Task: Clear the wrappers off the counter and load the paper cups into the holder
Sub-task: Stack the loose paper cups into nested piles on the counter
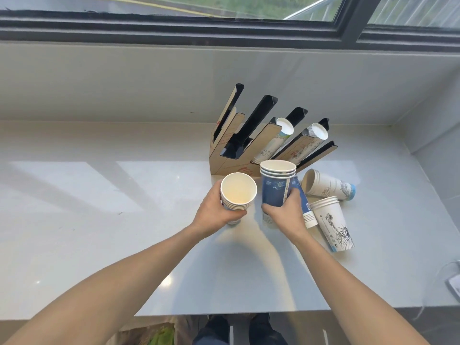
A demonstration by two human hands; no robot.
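My left hand (216,212) grips a short stack of white paper cups (238,191), mouth up, just above the counter. My right hand (286,212) grips a stack of dark blue cups (275,185), also upright. Behind them stands the cardboard-and-black cup holder (251,140) with slanted slots. Its two left slots show no cups, while two right slots hold white cup stacks (281,135). A white printed cup stack (326,186) lies on its side at the right, and another white stack (332,225) lies nearer me.
The grey counter (124,220) runs to a white sill wall and a dark-framed window behind. A side wall closes the right end. A clear wrapper or bag (454,285) shows at the right edge. A bag (161,334) sits on the floor below the counter's front edge.
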